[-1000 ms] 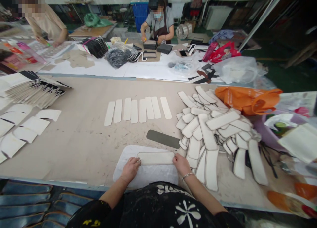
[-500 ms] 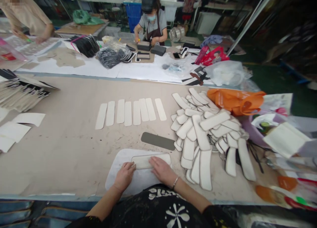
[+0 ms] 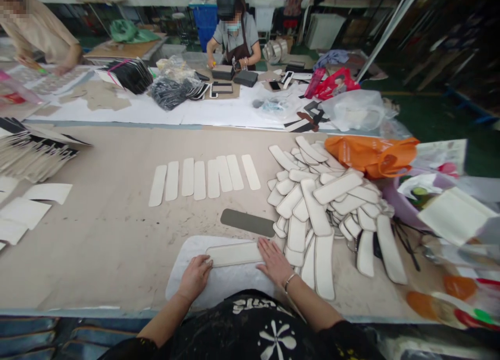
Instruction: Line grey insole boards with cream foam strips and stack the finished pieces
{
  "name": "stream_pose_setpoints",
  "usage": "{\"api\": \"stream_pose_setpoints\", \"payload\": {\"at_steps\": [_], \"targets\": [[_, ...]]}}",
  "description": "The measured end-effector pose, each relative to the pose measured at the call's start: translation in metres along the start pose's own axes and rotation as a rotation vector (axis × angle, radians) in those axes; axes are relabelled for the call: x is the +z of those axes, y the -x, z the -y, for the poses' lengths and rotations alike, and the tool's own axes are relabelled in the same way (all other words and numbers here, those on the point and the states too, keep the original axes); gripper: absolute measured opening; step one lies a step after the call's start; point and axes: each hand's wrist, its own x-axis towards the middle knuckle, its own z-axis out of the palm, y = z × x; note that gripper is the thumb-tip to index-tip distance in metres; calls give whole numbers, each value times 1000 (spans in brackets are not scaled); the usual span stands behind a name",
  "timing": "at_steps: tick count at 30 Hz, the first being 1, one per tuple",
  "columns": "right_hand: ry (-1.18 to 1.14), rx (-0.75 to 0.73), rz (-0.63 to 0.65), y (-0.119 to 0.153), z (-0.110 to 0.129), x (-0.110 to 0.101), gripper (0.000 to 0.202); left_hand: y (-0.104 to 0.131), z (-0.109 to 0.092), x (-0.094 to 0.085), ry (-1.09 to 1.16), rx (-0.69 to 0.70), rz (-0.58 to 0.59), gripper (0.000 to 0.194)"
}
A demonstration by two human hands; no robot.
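Observation:
A long off-white strip [image 3: 234, 254] with rounded ends and a darker rim lies across a pale rounded sheet [image 3: 230, 282] in front of me. My left hand [image 3: 196, 274] has its fingers bent together at the strip's left end, pinching it there. Over the right end, my right hand [image 3: 274, 260] lies flat, its fingers stretched out and pressing on the surface. Just beyond the strip is a dark grey rounded strip [image 3: 247, 223]. A loose heap of similar off-white strips [image 3: 316, 206] rises beside my right hand.
Several plain white strips [image 3: 188, 176] stand in a row farther back. To the left are stacked pieces [image 3: 39, 151] and white sheets [image 3: 23, 214]. An orange bag [image 3: 371, 154] and a purple basin [image 3: 396, 196] crowd the right. Across the table a co-worker [image 3: 234, 37] handles dark boxes.
My right hand has slid rightward along the strip from near its middle to its right end. My left hand stays at the left end.

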Motion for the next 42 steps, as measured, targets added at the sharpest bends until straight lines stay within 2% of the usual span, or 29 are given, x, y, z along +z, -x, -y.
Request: {"api": "stream_pose_setpoints", "payload": {"at_steps": [5, 7, 9, 13, 15, 16, 18, 20, 24, 26, 29, 33, 36, 40, 42], "targets": [[39, 19, -28, 3, -4, 9, 71, 9, 5, -7, 187, -116, -171, 22], [45, 18, -30, 2, -3, 13, 71, 10, -3, -11, 186, -123, -207, 26], [54, 12, -29, 2, -3, 15, 70, 5, -23, -12, 176, -33, -140, 31], [101, 0, -45, 4, -5, 20, 70, -27, -81, 3, 152, 283, 175, 54], [131, -14, -53, 4, -6, 22, 70, -45, -99, 15, 145, 394, 258, 65], [145, -21, -55, 4, -6, 23, 71, -51, -102, 19, 140, 424, 275, 69], [169, -32, -52, 3, -6, 24, 71, -55, -94, 24, 127, 451, 288, 70], [184, -35, -45, 3, -7, 24, 71, -49, -72, 22, 107, 441, 286, 71], [185, -36, -15, 2, -7, 25, 71, -27, -20, 2, 50, 313, 245, 68], [178, -35, 2, 2, -6, 24, 72, -20, -4, -6, 18, 258, 232, 66], [162, -18, 30, 2, -4, 18, 71, -16, 2, -10, -23, 247, 224, 68], [97, 22, 74, -1, 1, 5, 69, -15, 2, -2, -75, 273, 163, 68], [-1, 129, 59, -9, 7, -5, 59, -14, 10, 8, -130, 319, 111, 67], [-138, 326, -21, -26, 17, -18, 59, -16, 19, 15, -212, 403, -6, 64], [-226, 346, 15, -32, 20, -26, 44, -16, 18, 13, -235, 426, -53, 62]]}}
